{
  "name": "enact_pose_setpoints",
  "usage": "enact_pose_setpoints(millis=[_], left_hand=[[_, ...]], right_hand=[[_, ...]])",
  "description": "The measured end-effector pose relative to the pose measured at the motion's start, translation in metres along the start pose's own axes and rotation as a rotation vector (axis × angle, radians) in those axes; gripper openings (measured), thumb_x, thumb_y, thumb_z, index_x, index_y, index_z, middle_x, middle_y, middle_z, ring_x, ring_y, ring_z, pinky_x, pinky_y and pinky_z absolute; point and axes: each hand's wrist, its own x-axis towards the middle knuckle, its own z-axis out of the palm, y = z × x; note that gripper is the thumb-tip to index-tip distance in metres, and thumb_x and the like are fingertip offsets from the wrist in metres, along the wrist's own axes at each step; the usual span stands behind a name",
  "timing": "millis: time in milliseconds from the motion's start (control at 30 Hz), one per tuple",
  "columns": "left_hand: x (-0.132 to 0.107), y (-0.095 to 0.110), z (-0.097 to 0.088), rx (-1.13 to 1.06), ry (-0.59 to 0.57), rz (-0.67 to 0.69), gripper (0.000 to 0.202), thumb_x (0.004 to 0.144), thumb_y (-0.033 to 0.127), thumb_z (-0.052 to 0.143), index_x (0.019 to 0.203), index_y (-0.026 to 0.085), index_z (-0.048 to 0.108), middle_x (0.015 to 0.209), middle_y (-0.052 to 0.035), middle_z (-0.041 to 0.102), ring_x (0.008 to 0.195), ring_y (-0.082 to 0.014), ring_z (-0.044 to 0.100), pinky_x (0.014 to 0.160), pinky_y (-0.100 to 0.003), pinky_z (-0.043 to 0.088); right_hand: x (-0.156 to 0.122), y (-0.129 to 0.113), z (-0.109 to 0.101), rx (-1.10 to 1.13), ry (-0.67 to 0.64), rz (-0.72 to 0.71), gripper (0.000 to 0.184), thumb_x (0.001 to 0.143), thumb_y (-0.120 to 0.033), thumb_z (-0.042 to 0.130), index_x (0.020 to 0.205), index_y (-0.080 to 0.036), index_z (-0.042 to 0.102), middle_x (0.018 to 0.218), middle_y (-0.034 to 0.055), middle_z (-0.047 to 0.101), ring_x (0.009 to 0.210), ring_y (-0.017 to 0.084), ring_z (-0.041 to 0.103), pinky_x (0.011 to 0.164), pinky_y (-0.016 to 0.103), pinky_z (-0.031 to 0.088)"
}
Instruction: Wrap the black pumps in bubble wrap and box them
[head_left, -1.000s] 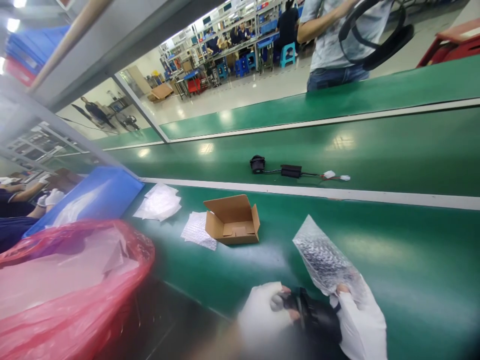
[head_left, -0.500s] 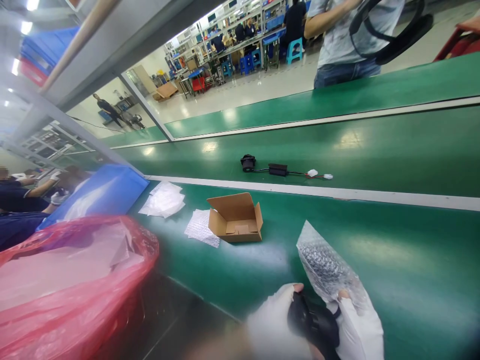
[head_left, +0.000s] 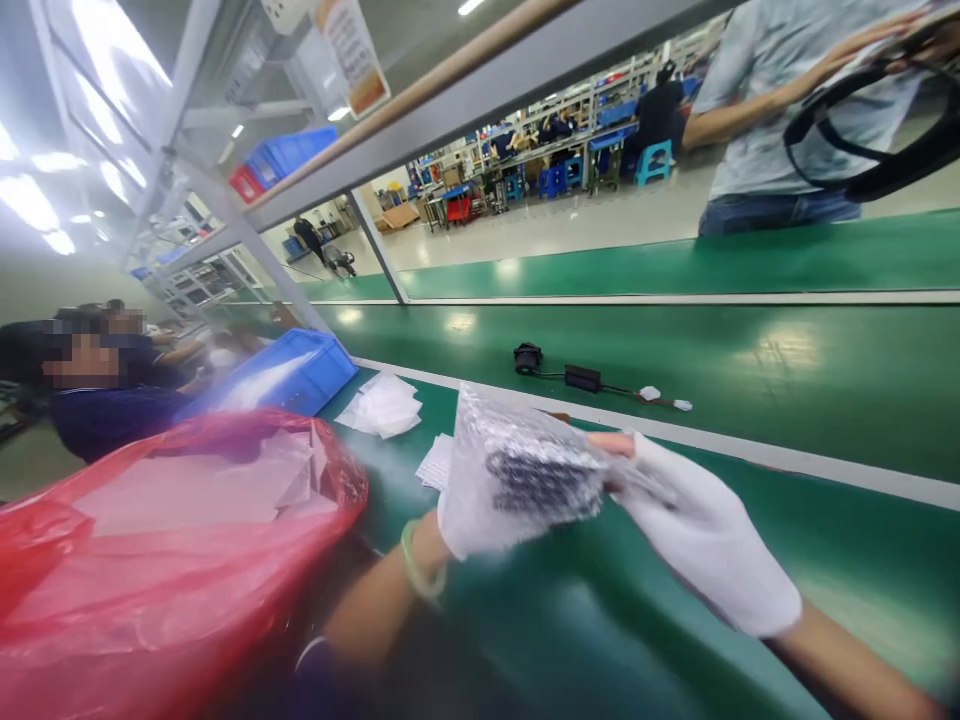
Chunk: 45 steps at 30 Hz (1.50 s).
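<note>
A clear bubble-wrap bag (head_left: 532,470) with something dark inside is held up over the green bench. My right hand (head_left: 697,525), in a white glove with bare fingertips, pinches the bag's right end between thumb and fingers. Behind and under its left part is my left hand (head_left: 471,525), also gloved, its fingers mostly hidden by the bag. What the dark content is, I cannot make out. Only a sliver of the brown cardboard box (head_left: 559,416) shows past the bag's upper edge. Flat bubble-wrap sheets (head_left: 433,464) lie just left of the bag.
A black round part on a cable with a small black box (head_left: 583,377) and white connectors lies on the belt beyond the white rail. At left are white sheets (head_left: 382,405), a blue bin (head_left: 322,365) and a red plastic bag (head_left: 225,590). A person (head_left: 787,120) stands opposite.
The bubble-wrap bag has moved up and left, now in front of the cardboard box. My left hand has gone to the bag; the black object it held no longer shows separately. The view has shifted.
</note>
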Motion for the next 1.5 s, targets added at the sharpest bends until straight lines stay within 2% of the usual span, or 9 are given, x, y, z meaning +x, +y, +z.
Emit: enact_pose_setpoints(millis=[133, 367, 633, 733, 900, 1033, 1233, 1367, 1500], left_hand=[[0.027, -0.035, -0.031, 0.014, -0.037, 0.095, 0.06, 0.07, 0.043, 0.073, 0.122, 0.013, 0.062, 0.113, -0.0023, 0.069, 0.108, -0.0229, 0.063, 0.1, -0.037, 0.049], [0.06, -0.072, -0.006, -0.035, -0.211, 0.194, 0.083, 0.063, 0.041, 0.081, 0.137, 0.024, 0.047, 0.136, -0.0046, 0.057, 0.124, -0.0242, 0.054, 0.112, -0.039, 0.039], [0.063, -0.073, -0.001, 0.055, -0.239, 0.309, 0.068, 0.069, 0.035, 0.075, 0.133, 0.03, 0.051, 0.137, -0.0022, 0.056, 0.131, -0.0256, 0.047, 0.113, -0.042, 0.032], [0.055, -0.079, 0.002, 0.003, -0.228, 0.305, 0.044, 0.075, 0.038, 0.07, 0.115, 0.024, 0.062, 0.121, -0.0051, 0.065, 0.117, -0.0239, 0.058, 0.103, -0.037, 0.043], [0.054, -0.088, 0.018, 0.03, -0.076, 0.22, 0.049, 0.083, 0.048, 0.058, 0.115, 0.011, 0.057, 0.106, -0.0081, 0.066, 0.099, -0.0216, 0.064, 0.086, -0.032, 0.049], [0.069, -0.065, 0.023, 0.344, -0.246, 0.334, 0.02, 0.088, 0.034, 0.053, 0.095, 0.017, 0.062, 0.093, -0.0043, 0.068, 0.089, -0.0204, 0.064, 0.08, -0.034, 0.047], [0.068, -0.028, 0.02, 0.728, -0.316, 0.279, 0.043, 0.086, 0.053, 0.052, 0.091, 0.012, 0.063, 0.089, -0.0089, 0.063, 0.088, -0.026, 0.058, 0.084, -0.042, 0.044], [0.051, -0.034, 0.026, 0.76, -0.19, 0.309, 0.057, 0.076, 0.06, 0.062, 0.106, 0.011, 0.06, 0.113, -0.0123, 0.06, 0.104, -0.0298, 0.053, 0.096, -0.047, 0.04], [0.037, -0.045, 0.039, 0.752, -0.119, 0.404, 0.042, 0.08, 0.037, 0.066, 0.114, 0.013, 0.057, 0.124, -0.0106, 0.059, 0.114, -0.0267, 0.052, 0.105, -0.045, 0.037]], right_hand=[[0.056, 0.008, 0.014, -0.032, -0.133, -0.08, 0.035, 0.087, -0.041, 0.048, 0.113, -0.025, 0.065, 0.112, 0.0018, 0.068, 0.099, 0.02, 0.065, 0.096, 0.035, 0.049], [0.074, 0.081, 0.01, -0.478, -0.234, -0.053, 0.042, 0.09, -0.043, 0.035, 0.118, -0.03, 0.063, 0.111, -0.0017, 0.069, 0.092, 0.02, 0.067, 0.089, 0.035, 0.052], [0.077, 0.126, -0.011, -0.773, -0.367, -0.15, 0.044, 0.083, -0.025, 0.034, 0.115, -0.022, 0.065, 0.082, 0.0071, 0.07, 0.067, 0.021, 0.061, 0.066, 0.034, 0.05], [0.073, 0.131, -0.015, -0.881, -0.37, -0.183, 0.048, 0.078, -0.014, 0.039, 0.119, -0.022, 0.063, 0.078, 0.0072, 0.068, 0.061, 0.02, 0.057, 0.06, 0.031, 0.047], [0.058, 0.122, -0.021, -1.122, -0.359, -0.186, 0.054, 0.075, -0.003, 0.041, 0.119, -0.023, 0.064, 0.067, 0.0072, 0.064, 0.051, 0.021, 0.056, 0.047, 0.029, 0.038], [0.058, 0.094, -0.023, -1.332, -0.481, -0.255, 0.042, 0.072, 0.002, 0.045, 0.098, -0.022, 0.069, 0.068, 0.0068, 0.061, 0.054, 0.021, 0.059, 0.046, 0.028, 0.037], [0.081, 0.071, -0.005, -1.374, -0.64, -0.252, 0.018, 0.076, 0.0, 0.05, 0.075, -0.013, 0.063, 0.066, 0.0103, 0.06, 0.06, 0.022, 0.061, 0.056, 0.03, 0.041], [0.069, 0.059, -0.007, -1.375, -0.629, -0.262, 0.022, 0.081, -0.003, 0.048, 0.093, -0.009, 0.065, 0.081, 0.0163, 0.064, 0.072, 0.026, 0.063, 0.061, 0.034, 0.044], [0.056, 0.048, -0.013, -1.317, -0.65, -0.281, 0.029, 0.084, -0.007, 0.048, 0.108, -0.01, 0.063, 0.101, 0.019, 0.063, 0.085, 0.031, 0.063, 0.068, 0.04, 0.047]])
